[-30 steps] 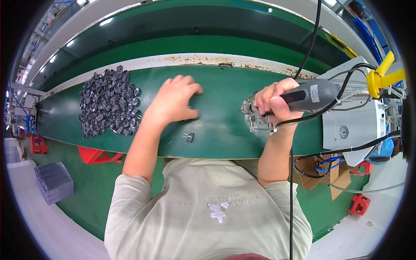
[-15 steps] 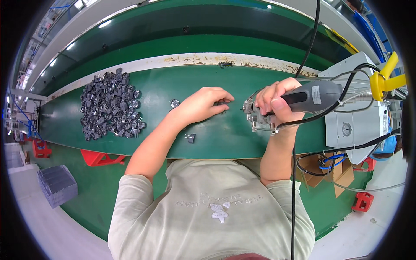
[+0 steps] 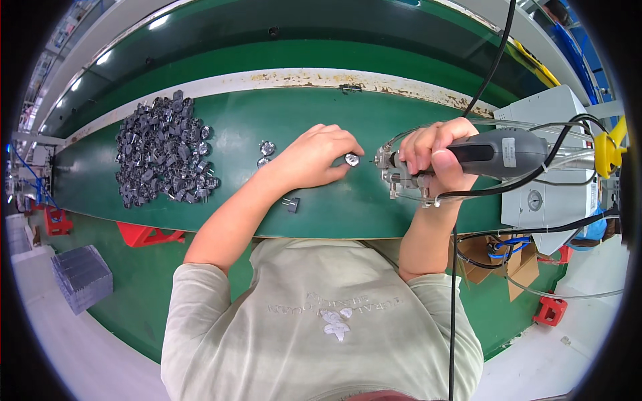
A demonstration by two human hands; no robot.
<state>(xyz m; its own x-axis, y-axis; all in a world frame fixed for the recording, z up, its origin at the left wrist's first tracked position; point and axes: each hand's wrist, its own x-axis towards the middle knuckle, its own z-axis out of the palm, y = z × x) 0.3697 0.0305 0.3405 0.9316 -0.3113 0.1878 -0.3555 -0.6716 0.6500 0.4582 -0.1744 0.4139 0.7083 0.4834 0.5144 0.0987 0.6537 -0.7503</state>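
Note:
Between the fingertips of my left hand (image 3: 322, 159), just above the bench, is a small dark plug part (image 3: 352, 160), its shiny round face showing. Most of this part is hidden behind my fingers. My right hand (image 3: 438, 152) wraps around a grey corded power tool (image 3: 498, 152). The tool's metal head (image 3: 388, 164) points left toward the plug part, with a small gap between them. Two loose round-faced parts (image 3: 267, 148) lie beside my left wrist. Nearer me, a dark two-pin plug part (image 3: 291, 204) rests on the green bench (image 3: 348, 217).
A large heap of dark plug parts (image 3: 164, 150) covers the bench's left side. At the right stands a white machine with a gauge (image 3: 535, 199), below a yellow fitting (image 3: 608, 150). A black cable (image 3: 491, 63) and clear tubes run around the tool. An open cardboard box (image 3: 521, 271) sits below.
My left fingers have turned, and the plug part's shiny face now shows in them. The tool has shifted slightly right. The whole view has moved a little, uncovering a second loose part.

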